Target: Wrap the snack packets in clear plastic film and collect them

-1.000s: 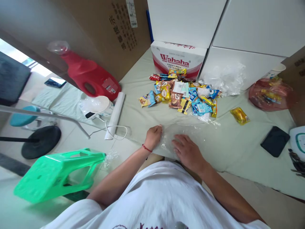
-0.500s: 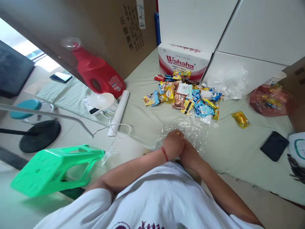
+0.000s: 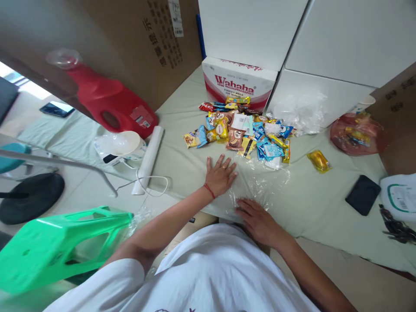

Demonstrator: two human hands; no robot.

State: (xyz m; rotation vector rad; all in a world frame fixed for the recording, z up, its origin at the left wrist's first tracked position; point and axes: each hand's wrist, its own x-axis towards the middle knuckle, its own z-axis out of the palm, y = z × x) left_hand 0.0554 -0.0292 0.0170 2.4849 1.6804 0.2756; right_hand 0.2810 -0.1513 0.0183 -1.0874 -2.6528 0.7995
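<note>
My left hand [image 3: 221, 174] lies flat just below the middle of the frame, fingers spread and released, palm pressed onto the left edge of a clear plastic bag [image 3: 260, 184] that is spread over the pale green cloth [image 3: 312, 203]. My right hand [image 3: 256, 216] sits lower and a little to the right, also flat with fingers loose and extended, resting on the near edge of the same bag; neither hand grips anything. The bag is crinkled and see-through, stretching from my hands up toward the pile of snack packets [image 3: 240, 132] above the centre of the frame, its far edge just beside the nearest packets. One yellow packet [image 3: 319, 160] lies apart from the pile, to the right. Behind the pile stands a red and white carton [image 3: 238, 82] with white boxes [image 3: 328, 47] above and right of it, and a heap of clear plastic [image 3: 302, 112] against them. At the right edge a reddish bag of packets [image 3: 355, 134] sits near a black pouch [image 3: 362, 195]. In the upper left a red jug [image 3: 107, 99] lies on its side, with a white roll [image 3: 147, 158] and a white bowl [image 3: 123, 143] below it. A green plastic stool [image 3: 61, 247] fills the lower left.
</note>
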